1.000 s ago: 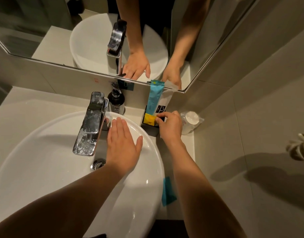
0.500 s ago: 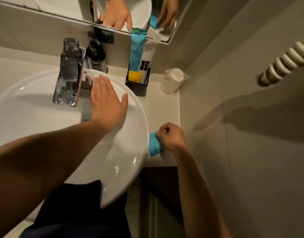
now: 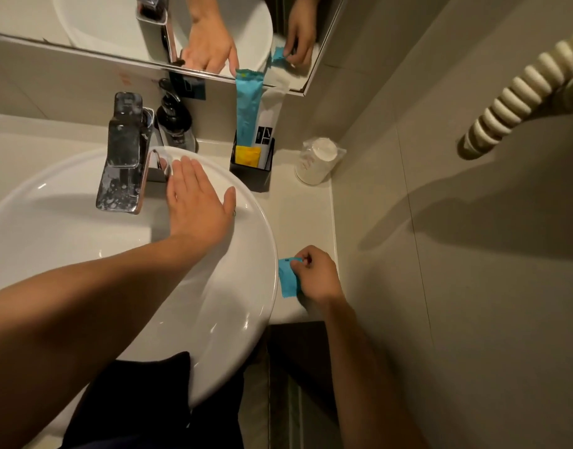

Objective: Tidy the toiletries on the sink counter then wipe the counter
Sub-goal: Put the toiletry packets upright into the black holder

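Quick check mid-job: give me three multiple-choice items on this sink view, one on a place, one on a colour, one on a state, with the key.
1. Where is the wrapped cup?
A. in the basin
B. on the counter right of the black holder
C. on the tap

2. What colour is the small packet at the right hand?
A. red
B. white
C. blue

3. What is the left hand doing?
A. resting flat and open on the basin
B. gripping the tap
C. holding a cloth

Key: 1 B, it stands by the wall beside the holder; 2 C, blue shows under the fingers; 3 A, the palm lies flat, holding nothing.
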Demonstrator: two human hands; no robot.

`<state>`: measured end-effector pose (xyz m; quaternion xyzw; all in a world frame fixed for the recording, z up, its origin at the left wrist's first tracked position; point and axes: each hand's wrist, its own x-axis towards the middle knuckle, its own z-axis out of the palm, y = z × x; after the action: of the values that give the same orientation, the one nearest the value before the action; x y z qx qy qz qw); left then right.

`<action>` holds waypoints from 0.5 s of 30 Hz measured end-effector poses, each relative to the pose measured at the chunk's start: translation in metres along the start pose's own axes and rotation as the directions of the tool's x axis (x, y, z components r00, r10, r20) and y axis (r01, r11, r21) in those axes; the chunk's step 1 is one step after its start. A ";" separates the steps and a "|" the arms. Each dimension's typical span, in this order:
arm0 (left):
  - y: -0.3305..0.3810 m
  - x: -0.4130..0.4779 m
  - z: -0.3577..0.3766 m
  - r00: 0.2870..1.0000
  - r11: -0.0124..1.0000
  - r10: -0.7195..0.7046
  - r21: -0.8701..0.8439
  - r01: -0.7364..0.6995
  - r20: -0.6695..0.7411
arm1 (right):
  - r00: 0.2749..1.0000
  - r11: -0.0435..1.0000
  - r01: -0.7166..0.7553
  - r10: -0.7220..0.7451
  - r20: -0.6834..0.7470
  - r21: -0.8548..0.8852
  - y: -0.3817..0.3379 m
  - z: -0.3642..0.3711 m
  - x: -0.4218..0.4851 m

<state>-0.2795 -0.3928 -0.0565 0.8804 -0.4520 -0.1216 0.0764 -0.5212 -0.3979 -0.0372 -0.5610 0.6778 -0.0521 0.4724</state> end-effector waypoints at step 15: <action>-0.001 0.002 0.003 1.000 0.999 0.005 -0.040 -0.006 -0.024 | 0.852 0.833 0.507 -0.445 -0.276 0.221 -0.154 -0.055 0.037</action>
<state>-0.2785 -0.3937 -0.0604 0.8788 -0.4509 -0.1201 0.0998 -0.4473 -0.5092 0.0636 -0.6295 0.5475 -0.3256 0.4450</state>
